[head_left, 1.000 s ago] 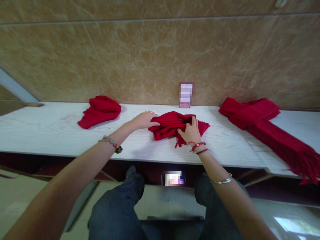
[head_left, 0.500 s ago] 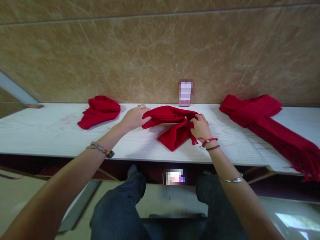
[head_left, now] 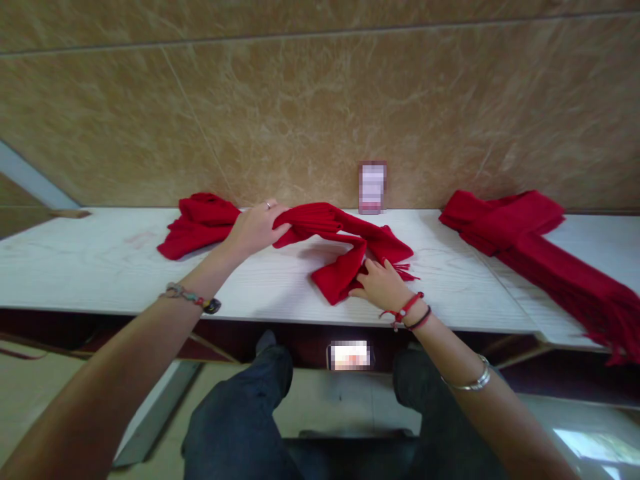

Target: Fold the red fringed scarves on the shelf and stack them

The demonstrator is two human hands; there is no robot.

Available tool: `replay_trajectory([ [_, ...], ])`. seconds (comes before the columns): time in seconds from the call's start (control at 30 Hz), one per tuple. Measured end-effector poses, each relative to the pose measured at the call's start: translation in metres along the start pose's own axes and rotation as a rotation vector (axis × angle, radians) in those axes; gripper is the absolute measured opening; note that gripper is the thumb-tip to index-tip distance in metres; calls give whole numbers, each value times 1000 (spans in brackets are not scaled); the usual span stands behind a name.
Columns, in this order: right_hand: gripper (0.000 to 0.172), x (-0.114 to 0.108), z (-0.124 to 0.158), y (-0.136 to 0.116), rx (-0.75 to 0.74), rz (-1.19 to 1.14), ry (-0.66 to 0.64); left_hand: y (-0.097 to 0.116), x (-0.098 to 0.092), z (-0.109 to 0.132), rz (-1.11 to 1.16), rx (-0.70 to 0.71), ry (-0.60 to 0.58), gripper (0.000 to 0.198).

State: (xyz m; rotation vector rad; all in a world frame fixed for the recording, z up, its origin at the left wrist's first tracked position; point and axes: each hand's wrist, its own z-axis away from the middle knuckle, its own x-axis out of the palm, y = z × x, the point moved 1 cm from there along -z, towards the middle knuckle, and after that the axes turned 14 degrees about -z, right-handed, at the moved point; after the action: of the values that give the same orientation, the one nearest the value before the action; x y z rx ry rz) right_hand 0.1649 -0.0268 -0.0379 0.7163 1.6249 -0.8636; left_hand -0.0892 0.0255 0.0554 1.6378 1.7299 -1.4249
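Observation:
A red fringed scarf (head_left: 320, 220) lies bunched and folded on the white table, arching between my two hands. My left hand (head_left: 257, 230) is closed on its left end, lifting that part slightly off the surface. Lower down, my right hand (head_left: 383, 287) grips the scarf's folded lower part near a bit of fringe; the fingertips are partly hidden in the cloth. Just behind my left hand sits a crumpled red cloth (head_left: 200, 227). To the right, another red scarf (head_left: 525, 230) rests with one end crossed over and its fringe hanging past the front edge.
The narrow white table (head_left: 90, 267) runs along a tan marbled wall (head_left: 300, 113). A phone-like upright object (head_left: 373, 187), blurred out, leans against the wall. Below the table edge, another blurred lit screen (head_left: 350, 355) shows between my knees.
My left hand has moved left with the scarf's end, now overlapping the crumpled cloth. My right hand has slid down and left from the scarf's right end to its lower fold.

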Motion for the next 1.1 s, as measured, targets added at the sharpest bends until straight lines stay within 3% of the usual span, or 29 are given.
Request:
replay_trajectory([
  [0.1,31,-8,9,16,155,122,119,-23,-14,7,-95,-16,33,41],
  [0.17,33,-11,18,37,262,186,171,-41,-15,19,-145,7,20,41],
  [0.3,37,-13,34,86,402,144,194,-63,5,59,-168,112,-91,40],
  [0.4,34,-21,34,110,347,24,118,-62,26,91,-159,212,-205,38],
  [0.5,45,-39,7,107,103,-70,104,-58,36,106,-144,223,-218,38],
  [0.63,62,-52,-64,73,-141,-66,132,-58,37,105,-176,229,-208,39],
  [0.7,66,-49,-100,58,-186,25,15,-58,35,104,-205,240,-213,38],
  [0.8,45,-44,-130,56,-163,163,-212,-57,36,107,-254,248,-223,36],
  [0.9,24,-43,-122,75,-179,218,-291,-60,45,115,-286,220,-220,35],
  [1.1,27,-52,-49,107,-257,178,-206,-71,77,122,-207,68,-148,34],
])
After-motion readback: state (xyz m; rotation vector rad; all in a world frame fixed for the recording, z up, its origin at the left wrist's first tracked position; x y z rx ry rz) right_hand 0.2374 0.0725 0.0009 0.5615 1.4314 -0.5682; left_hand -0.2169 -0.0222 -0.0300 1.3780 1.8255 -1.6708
